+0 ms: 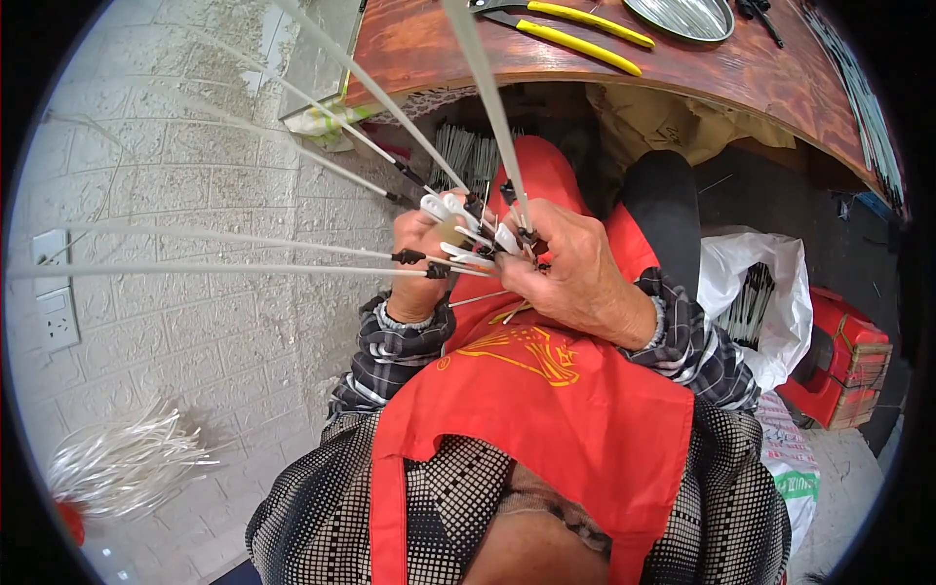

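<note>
Several long pale rods (292, 270) with black joints (408, 256), like umbrella ribs, fan out from between my hands toward the left and the far side. White plastic pieces (435, 206) with rounded, holed ends sit in the cluster where the rods meet. My left hand (417, 261) is closed around the near part of this cluster from the left. From the right, my right hand (573, 261) pinches the same cluster, with thumb and fingers at a black joint. What lies between the fingertips is partly hidden. Below the hands, a red apron (546, 409) covers my lap.
A brown wooden table (712, 78) stands ahead, with yellow-handled pliers (575, 34) and a round metal dish (682, 15). Dark rods fill a white plastic bag (710, 268) at right, near a red object (834, 356). A white brick-patterned wall (224, 195) rises at left.
</note>
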`<control>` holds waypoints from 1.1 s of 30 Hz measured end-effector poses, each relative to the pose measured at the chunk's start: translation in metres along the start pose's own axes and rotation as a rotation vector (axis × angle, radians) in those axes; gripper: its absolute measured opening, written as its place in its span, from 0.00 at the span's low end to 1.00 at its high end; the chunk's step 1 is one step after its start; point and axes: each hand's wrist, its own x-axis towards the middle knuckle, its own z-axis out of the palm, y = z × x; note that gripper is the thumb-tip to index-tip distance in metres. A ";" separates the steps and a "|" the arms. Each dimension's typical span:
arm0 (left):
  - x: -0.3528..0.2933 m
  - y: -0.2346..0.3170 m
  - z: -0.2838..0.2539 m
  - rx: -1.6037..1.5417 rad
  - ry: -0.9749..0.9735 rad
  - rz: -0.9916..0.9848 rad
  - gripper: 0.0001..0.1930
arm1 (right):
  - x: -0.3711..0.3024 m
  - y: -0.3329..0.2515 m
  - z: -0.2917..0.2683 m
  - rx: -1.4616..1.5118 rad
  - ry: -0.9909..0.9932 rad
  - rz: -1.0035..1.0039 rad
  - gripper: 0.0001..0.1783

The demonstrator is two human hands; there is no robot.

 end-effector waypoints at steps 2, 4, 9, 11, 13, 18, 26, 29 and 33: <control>-0.001 0.001 -0.003 0.203 0.045 -0.003 0.20 | -0.001 -0.002 0.000 0.000 0.011 -0.004 0.13; -0.001 -0.001 -0.003 0.304 0.069 -0.004 0.18 | -0.001 -0.003 0.000 0.000 0.033 -0.014 0.13; 0.004 0.008 0.009 0.230 -0.053 0.127 0.17 | -0.003 -0.001 0.002 -0.001 0.019 0.000 0.12; 0.006 0.016 0.011 0.255 -0.084 -0.013 0.15 | -0.003 -0.002 0.003 -0.017 0.024 0.000 0.12; 0.004 0.009 0.011 0.198 -0.043 0.004 0.13 | -0.003 -0.002 0.004 -0.026 0.026 -0.001 0.12; 0.002 0.006 0.021 0.234 0.081 0.045 0.08 | -0.004 -0.003 0.004 -0.008 0.044 0.027 0.12; 0.002 0.007 0.039 0.298 0.188 0.097 0.06 | -0.005 -0.003 0.003 -0.045 0.042 0.017 0.13; 0.004 0.003 0.036 0.276 0.232 0.107 0.08 | -0.004 -0.004 0.000 -0.067 0.047 -0.007 0.14; 0.003 0.006 0.029 0.223 0.183 0.076 0.13 | -0.004 -0.004 -0.004 -0.078 0.051 -0.058 0.15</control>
